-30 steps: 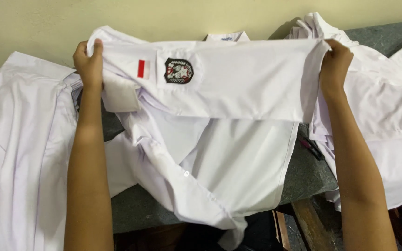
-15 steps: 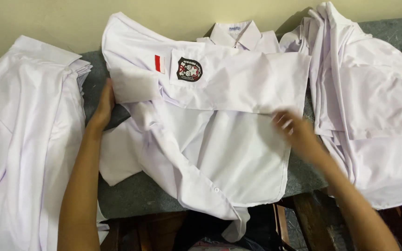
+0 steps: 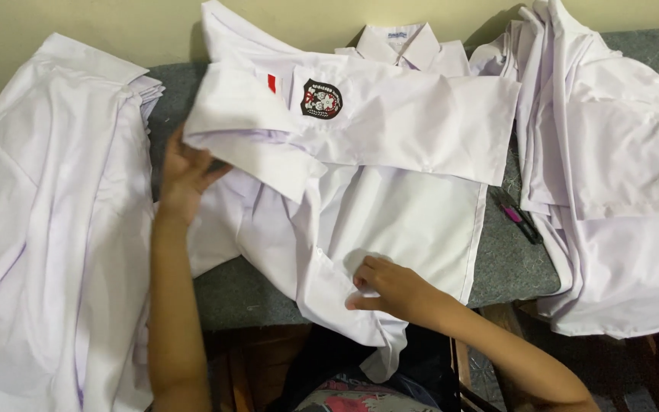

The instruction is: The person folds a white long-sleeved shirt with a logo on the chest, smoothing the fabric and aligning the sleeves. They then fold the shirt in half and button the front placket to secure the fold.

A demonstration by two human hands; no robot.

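Note:
A white short-sleeved shirt [image 3: 390,191] with a dark round badge [image 3: 322,99] and a small red strip lies spread on the grey table [image 3: 245,294], collar at the far side. One sleeve is folded across the chest. My left hand [image 3: 181,179] sits under the folded left sleeve edge, fingers apart, lifting the cloth. My right hand [image 3: 387,286] rests on the shirt's lower front, fingers curled into the fabric near the hem.
A pile of white shirts [image 3: 47,229] lies to the left and another pile [image 3: 612,168] to the right. A black and pink pen [image 3: 516,216] lies on the table beside the right pile. A wall runs along the far edge.
Both hands let go of the shirt's upper corners and came down. The left hand moved to the folded sleeve's edge; the right hand slid toward me onto the lower front.

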